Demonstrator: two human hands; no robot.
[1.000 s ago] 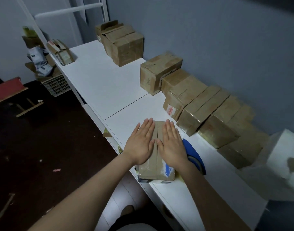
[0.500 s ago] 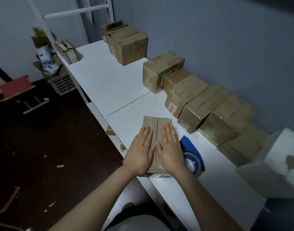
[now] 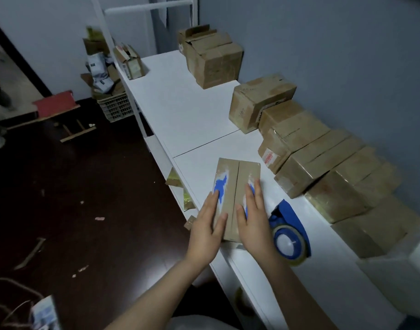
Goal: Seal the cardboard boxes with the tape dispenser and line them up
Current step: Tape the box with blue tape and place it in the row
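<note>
Cardboard box [image 3: 237, 177] lies flat at the near edge of the white table [image 3: 180, 103], its two top flaps folded shut so that the seam [image 3: 236, 186] runs away from the person. The left hand [image 3: 205, 226] rests on the left flap and the right hand [image 3: 253, 222] on the right flap. Both have straight, spread fingers that grasp nothing, and they probably press down to keep the flaps level and closed for taping. The blue tape dispenser [image 3: 287, 234] stands on the table just right of the right hand, likely within easy reach. A row of boxes [image 3: 323, 163] lines the wall [image 3: 347, 55] on the right, well apart from this one, so its place is probably in that line once it is sealed.
</note>
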